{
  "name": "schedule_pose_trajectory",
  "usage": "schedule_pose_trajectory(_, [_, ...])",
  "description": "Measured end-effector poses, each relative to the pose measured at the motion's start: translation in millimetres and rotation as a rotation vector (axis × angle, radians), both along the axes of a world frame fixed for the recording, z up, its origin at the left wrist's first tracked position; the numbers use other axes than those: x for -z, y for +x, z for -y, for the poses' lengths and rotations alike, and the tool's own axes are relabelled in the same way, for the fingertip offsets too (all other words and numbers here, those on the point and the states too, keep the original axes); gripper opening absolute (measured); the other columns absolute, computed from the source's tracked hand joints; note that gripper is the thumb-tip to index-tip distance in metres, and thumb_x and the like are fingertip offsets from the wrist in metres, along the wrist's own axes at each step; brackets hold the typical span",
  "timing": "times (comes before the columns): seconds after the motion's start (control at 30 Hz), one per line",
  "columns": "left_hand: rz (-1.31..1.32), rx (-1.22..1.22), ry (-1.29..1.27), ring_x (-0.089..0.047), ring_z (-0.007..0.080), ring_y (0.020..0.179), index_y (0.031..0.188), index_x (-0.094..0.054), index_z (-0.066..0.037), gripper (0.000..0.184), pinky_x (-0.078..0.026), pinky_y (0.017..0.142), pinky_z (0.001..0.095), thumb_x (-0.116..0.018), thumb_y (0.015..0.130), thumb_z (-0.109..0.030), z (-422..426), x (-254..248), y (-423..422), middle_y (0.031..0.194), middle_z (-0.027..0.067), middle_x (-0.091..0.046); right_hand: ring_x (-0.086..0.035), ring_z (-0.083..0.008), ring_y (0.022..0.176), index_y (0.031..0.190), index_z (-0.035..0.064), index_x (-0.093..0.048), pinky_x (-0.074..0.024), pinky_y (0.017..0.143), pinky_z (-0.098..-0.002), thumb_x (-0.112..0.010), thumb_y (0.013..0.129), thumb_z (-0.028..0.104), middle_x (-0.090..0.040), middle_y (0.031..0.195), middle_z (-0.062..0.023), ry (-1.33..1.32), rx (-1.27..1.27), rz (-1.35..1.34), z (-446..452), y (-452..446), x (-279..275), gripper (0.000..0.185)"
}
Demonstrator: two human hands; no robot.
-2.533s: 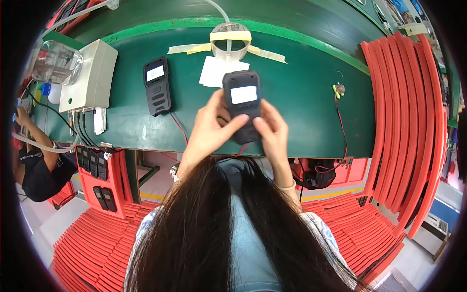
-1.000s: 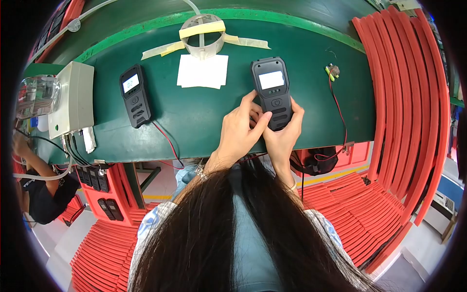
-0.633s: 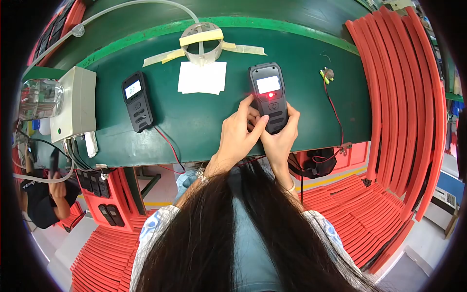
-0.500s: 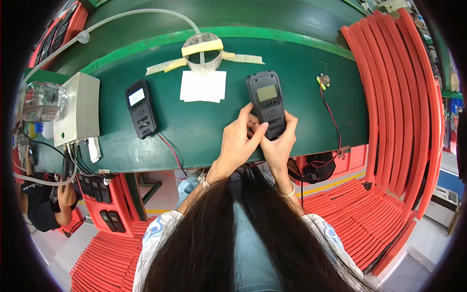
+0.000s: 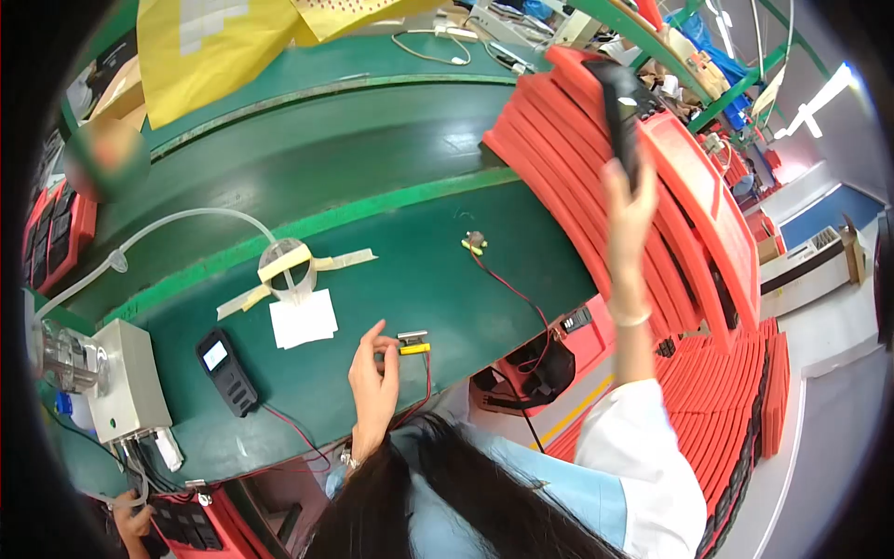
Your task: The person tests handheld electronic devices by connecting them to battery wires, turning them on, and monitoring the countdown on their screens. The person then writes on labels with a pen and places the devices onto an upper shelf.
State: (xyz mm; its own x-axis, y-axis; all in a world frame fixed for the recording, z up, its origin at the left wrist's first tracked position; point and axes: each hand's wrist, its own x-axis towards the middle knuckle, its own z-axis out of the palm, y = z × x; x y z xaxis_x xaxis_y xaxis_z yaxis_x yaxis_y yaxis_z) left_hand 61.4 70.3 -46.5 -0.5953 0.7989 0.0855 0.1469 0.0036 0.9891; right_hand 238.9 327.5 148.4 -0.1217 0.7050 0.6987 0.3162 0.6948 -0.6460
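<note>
Close in, at twelve o'clock from the person, the left hand bends its fingers at a wired yellow piece on the green surface; I can't tell whether it pinches it. Out at ten o'clock lies a lit black meter. Farther, at eleven, white sheets lie below a taped ring. Farthest, toward one o'clock, the right hand grips a blurred black handheld device, raised against stacked red trays.

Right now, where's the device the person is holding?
Head view, upper right: the handheld device is in the right hand, seen against the red stack at the right end of the green bench.
</note>
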Motion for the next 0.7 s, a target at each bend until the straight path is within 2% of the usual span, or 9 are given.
schedule_pose_trajectory(0.1, [-0.063, 0.042, -0.017, -0.061, 0.0157, 0.085, 0.120, -0.053, 0.000, 0.030, -0.052, 0.069, 0.0272, -0.053, 0.091, -0.003, 8, 0, -5, 0.097, 0.0107, -0.063, -0.058, -0.0232, 0.095, 0.123, -0.0046, -0.054, -0.0438, 0.087, -0.0346, -0.067, 0.084, 0.032, -0.063, 0.103, -0.0154, 0.277, 0.302, 0.129, -123, 66, -63, 0.055])
schedule_pose_trajectory(0.23, [-0.023, 0.121, 0.020, -0.060, 0.0175, 0.092, 0.116, -0.056, -0.001, 0.028, -0.051, 0.076, 0.0283, -0.055, 0.088, -0.001, 16, 2, -8, 0.101, 0.0121, -0.062, -0.059, -0.0192, 0.083, 0.123, -0.0018, -0.056, -0.0459, 0.076, -0.0300, -0.068, 0.080, 0.030, -0.065, 0.096, -0.0131, -0.057, 0.593, 0.774, -164, 148, -128, 0.055])
schedule_pose_trajectory(0.3, [-0.039, 0.119, 0.004, -0.060, 0.0180, 0.093, 0.117, -0.056, -0.001, 0.029, -0.050, 0.079, 0.0289, -0.055, 0.088, -0.001, 19, 1, -10, 0.102, 0.0122, -0.062, -0.060, -0.0201, 0.083, 0.124, -0.0017, -0.055, -0.0467, 0.076, -0.0309, -0.066, 0.080, 0.018, -0.066, 0.101, -0.0133, -0.124, 0.463, 0.883, -178, 205, -109, 0.050])
schedule_pose_trajectory(0.33, [-0.055, 0.125, -0.019, -0.060, 0.0185, 0.094, 0.117, -0.056, -0.001, 0.029, -0.050, 0.081, 0.0295, -0.055, 0.088, 0.000, 22, 0, -12, 0.103, 0.0123, -0.062, -0.060, -0.0223, 0.094, 0.128, -0.0014, -0.052, -0.0456, 0.084, -0.0312, -0.063, 0.079, 0.009, -0.064, 0.111, -0.0137, -0.318, 0.341, 0.808, -190, 236, -92, 0.051])
schedule_pose_trajectory(0.37, [-0.062, 0.114, -0.014, -0.061, 0.0207, 0.094, 0.116, -0.056, -0.001, 0.028, -0.050, 0.081, 0.0314, -0.055, 0.087, -0.001, 24, 2, -11, 0.103, 0.0131, -0.062, -0.055, -0.0258, 0.109, 0.133, -0.0016, -0.047, -0.0405, 0.096, -0.0325, -0.055, 0.081, 0.005, -0.059, 0.121, -0.0154, 0.012, 0.375, 0.971, -192, 263, -65, 0.053])
schedule_pose_trajectory(0.4, [-0.147, 0.140, -0.023, -0.061, 0.0224, 0.093, 0.115, -0.057, -0.001, 0.028, -0.050, 0.081, 0.0318, -0.055, 0.087, -0.001, 27, 2, -12, 0.103, 0.0138, -0.062, -0.045, -0.0282, 0.124, 0.135, -0.0018, -0.044, -0.0312, 0.107, -0.0345, -0.046, 0.082, 0.003, -0.052, 0.131, -0.0193, -0.143, 0.428, 0.932, -159, 245, -66, 0.054])
schedule_pose_trajectory(0.43, [-0.230, 0.160, -0.047, -0.061, 0.0241, 0.092, 0.114, -0.057, -0.001, 0.028, -0.050, 0.081, 0.0323, -0.056, 0.086, -0.002, 33, 1, -15, 0.104, 0.0144, -0.062, -0.039, -0.0297, 0.131, 0.136, -0.0014, -0.043, -0.0260, 0.111, -0.0363, -0.039, 0.082, 0.001, -0.046, 0.137, -0.0216, 0.147, 0.543, 0.983, -180, 273, -49, 0.054])
schedule_pose_trajectory(0.5, [-0.411, 0.163, -0.009, -0.060, 0.0293, 0.088, 0.111, -0.058, -0.003, 0.027, -0.048, 0.080, 0.0364, -0.057, 0.084, -0.002, 45, -11, -22, 0.100, 0.0141, -0.062, -0.039, -0.0308, 0.131, 0.136, -0.0013, -0.043, -0.0254, 0.111, -0.0363, -0.040, 0.081, 0.000, -0.045, 0.137, -0.0217, -0.017, 0.474, 1.092, -126, 208, -70, 0.054])
schedule_pose_trajectory(0.7, [-0.701, -0.116, 0.033, -0.060, 0.0272, 0.083, 0.097, -0.066, -0.006, 0.020, -0.048, 0.074, 0.0368, -0.060, 0.079, 0.000, 121, -50, -79, 0.089, 0.0080, -0.065, -0.035, -0.0349, 0.132, 0.133, 0.0000, -0.047, -0.0250, 0.110, -0.0447, -0.041, 0.081, 0.005, -0.043, 0.138, -0.0228, 0.568, 0.398, 0.912, -115, 182, -61, 0.053])
